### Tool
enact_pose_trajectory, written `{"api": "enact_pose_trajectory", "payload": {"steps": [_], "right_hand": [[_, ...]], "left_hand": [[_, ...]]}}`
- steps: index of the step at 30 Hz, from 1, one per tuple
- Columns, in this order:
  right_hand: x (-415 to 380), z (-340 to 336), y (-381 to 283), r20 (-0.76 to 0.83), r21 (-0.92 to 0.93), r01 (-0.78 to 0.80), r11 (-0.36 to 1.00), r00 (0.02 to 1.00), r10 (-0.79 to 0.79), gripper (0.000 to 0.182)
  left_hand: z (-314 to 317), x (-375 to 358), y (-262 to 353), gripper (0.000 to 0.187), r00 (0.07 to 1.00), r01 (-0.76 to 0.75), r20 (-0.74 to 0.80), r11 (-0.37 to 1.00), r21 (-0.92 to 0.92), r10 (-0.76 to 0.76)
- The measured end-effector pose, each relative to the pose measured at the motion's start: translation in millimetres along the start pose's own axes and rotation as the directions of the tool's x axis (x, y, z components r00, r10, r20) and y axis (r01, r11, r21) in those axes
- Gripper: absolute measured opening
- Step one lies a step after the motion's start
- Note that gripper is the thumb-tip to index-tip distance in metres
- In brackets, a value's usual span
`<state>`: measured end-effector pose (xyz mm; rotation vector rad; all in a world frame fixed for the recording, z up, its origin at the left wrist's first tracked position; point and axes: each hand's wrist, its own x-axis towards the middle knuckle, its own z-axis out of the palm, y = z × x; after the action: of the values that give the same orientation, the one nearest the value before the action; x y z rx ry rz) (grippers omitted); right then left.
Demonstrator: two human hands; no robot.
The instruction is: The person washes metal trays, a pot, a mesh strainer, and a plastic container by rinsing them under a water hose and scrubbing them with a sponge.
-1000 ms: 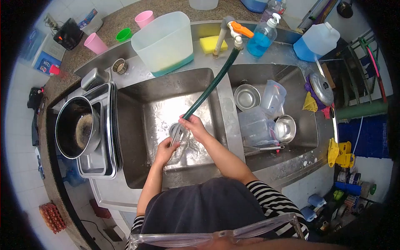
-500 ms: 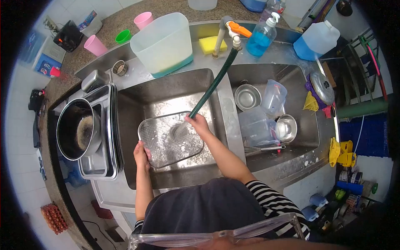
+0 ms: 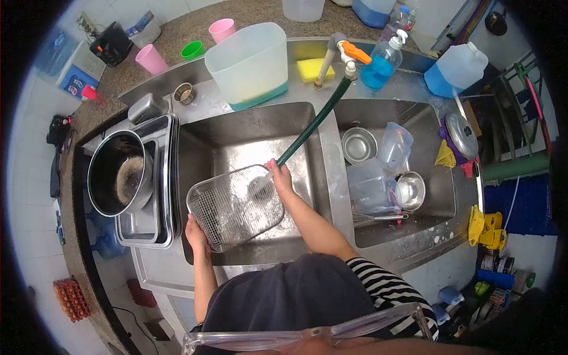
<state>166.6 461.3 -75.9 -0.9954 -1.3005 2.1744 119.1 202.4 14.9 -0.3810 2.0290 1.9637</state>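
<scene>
A rectangular wire-mesh basket [image 3: 228, 207] is held tilted over the left sink basin [image 3: 236, 127]. My left hand [image 3: 197, 234] is closed on its lower left corner. Near the basket's upper right corner, my right hand [image 3: 280, 179] grips the end of the green hose [image 3: 316, 121], which runs down from the tap [image 3: 349, 59] with its orange handle. Water spreads over the right part of the mesh below the hose end.
The right basin holds metal bowls [image 3: 359, 145], clear plastic containers [image 3: 371, 184] and a whisk [image 3: 381, 218]. Stacked trays [image 3: 171, 177] and a dark pot [image 3: 120, 173] stand left. Behind are a large plastic container [image 3: 248, 65], yellow sponge [image 3: 310, 70] and blue soap bottle [image 3: 381, 62].
The basket has shifted left and slightly down in the basin and is turned a little, with my left hand lower on it. The view has shifted slightly.
</scene>
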Motion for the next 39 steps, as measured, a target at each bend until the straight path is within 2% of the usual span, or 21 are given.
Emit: {"api": "enact_pose_trajectory", "payload": {"steps": [3, 5, 7, 8, 9, 11, 13, 14, 16, 17, 19, 20, 21, 24, 27, 29, 33, 35, 36, 37, 39], "right_hand": [[-2.2, -8.5, 3.9, 0.06, -0.241, 0.173, 0.955, 0.985, -0.163, 0.036], [-6.6, -20.8, 11.5, 0.15, -0.357, 0.291, 0.887, 0.956, -0.253, 0.041], [-4.6, -37.4, 27.9, 0.151, -0.708, 0.084, 0.701, 0.988, 0.035, 0.055], [-5.5, -47.3, 42.7, 0.103, -0.67, -0.094, 0.736, 0.971, 0.217, 0.059], [-10.1, -53.7, 53.9, 0.067, -0.621, -0.273, 0.735, 0.916, 0.396, 0.064], [-56.3, -38.1, 10.4, 0.042, -0.325, -0.604, 0.727, 0.759, 0.65, 0.076], [-91.1, -16.5, -24.0, 0.281, 0.078, -0.723, 0.687, 0.677, 0.681, 0.068], [-102.8, -3.6, -38.2, 0.281, 0.069, -0.72, 0.691, 0.679, 0.679, 0.068], [-115.5, 17.7, -57.6, 0.602, 0.358, -0.655, 0.666, 0.707, 0.372, 0.042], [-111.3, 20.1, -58.6, 0.607, 0.352, -0.65, 0.674, 0.706, 0.365, 0.042], [-100.8, 29.2, -70.7, 0.311, 0.4, -0.255, 0.881, 0.941, 0.131, 0.026], [-97.8, 34.6, -83.7, 0.221, 0.366, -0.217, 0.905, 0.965, 0.142, 0.021], [-83.3, 33.9, -82.4, 0.172, 0.324, -0.173, 0.93, 0.978, 0.122, 0.021], [-48.8, 31.9, -90.7, 0.128, 0.304, -0.15, 0.941, 0.985, 0.116, 0.025], [-22.5, 34.1, -104.7, 0.152, 0.192, -0.127, 0.973, 0.983, 0.098, 0.025], [-10.0, 37.8, -112.4, 0.157, 0.092, -0.092, 0.992, 0.985, 0.077, 0.025], [-4.4, 34.4, -110.8, 0.19, -0.036, -0.04, 0.999, 0.981, 0.046, 0.031], [-11.6, 33.4, -111.3, 0.168, -0.072, -0.023, 0.997, 0.985, 0.035, 0.035], [-13.6, 31.4, -110.8, 0.198, -0.002, 0.005, 1.0, 0.98, -0.004, 0.037], [-14.4, 30.6, -109.0, 0.224, 0.07, 0.027, 0.997, 0.974, -0.042, 0.039], [-6.1, 27.4, -93.9, 0.176, 0.04, 0.111, 0.993, 0.978, -0.116, 0.037]], "left_hand": [[-6.2, -1.7, 0.5, 0.04, 0.995, -0.053, 0.099, 0.98, 0.191, 0.034], [-8.1, -4.5, -10.8, 0.041, 0.995, -0.044, 0.089, 0.995, 0.094, 0.036], [-6.6, -17.2, -16.5, 0.042, 0.992, -0.126, -0.01, 0.981, 0.15, 0.129], [-3.5, -25.1, -17.7, 0.043, 0.964, -0.236, -0.062, 0.941, 0.242, 0.257], [14.2, -36.6, -14.7, 0.042, 0.928, -0.304, -0.219, 0.952, 0.027, 0.302], [36.3, -61.9, 11.5, 0.044, 0.899, -0.265, -0.412, 0.932, -0.246, 0.147], [34.9, -60.5, -2.7, 0.045, 0.925, -0.25, -0.358, 0.917, -0.312, 0.13], [34.5, -60.2, -10.7, 0.047, 0.947, -0.225, -0.301, 0.903, -0.365, 0.114], [63.1, -64.7, -3.8, 0.049, 0.937, -0.134, -0.346, 0.857, -0.497, -0.054], [74.1, -68.0, 3.5, 0.049, 0.941, -0.102, -0.32, 0.814, -0.572, -0.107], [95.7, -39.1, -4.4, 0.049, 0.85, -0.065, -0.39, 0.666, -0.743, -0.354], [96.9, -56.1, -7.3, 0.05, 0.96, 0.046, -0.179, 0.756, -0.653, -0.213], [96.9, -45.4, -26.0, 0.051, 0.987, 0.07, -0.07, 0.788, -0.612, -0.143], [124.5, -35.5, -19.1, 0.05, 0.972, 0.102, -0.089, 0.739, -0.666, -0.215], [132.8, -25.1, -28.4, 0.05, 0.964, 0.219, 0.056, 0.657, -0.722, -0.259], [127.3, -17.1, -35.0, 0.05, 0.927, 0.368, 0.34, 0.568, -0.737, -0.158], [91.2, -4.9, 4.8, 0.047, 0.933, 0.36, 0.325, 0.376, -0.854, -0.157], [67.7, 13.5, 4.4, 0.042, 0.911, 0.327, 0.412, 0.568, -0.755, 0.023], [68.7, 12.7, 7.2, 0.033, 0.963, 0.209, 0.271, 0.664, -0.718, -0.01], [70.7, 12.6, 9.9, 0.033, 0.963, 0.21, 0.268, 0.664, -0.718, -0.015], [73.8, 12.5, 15.5, 0.028, 0.961, 0.212, 0.264, 0.837, -0.505, -0.084]]}}
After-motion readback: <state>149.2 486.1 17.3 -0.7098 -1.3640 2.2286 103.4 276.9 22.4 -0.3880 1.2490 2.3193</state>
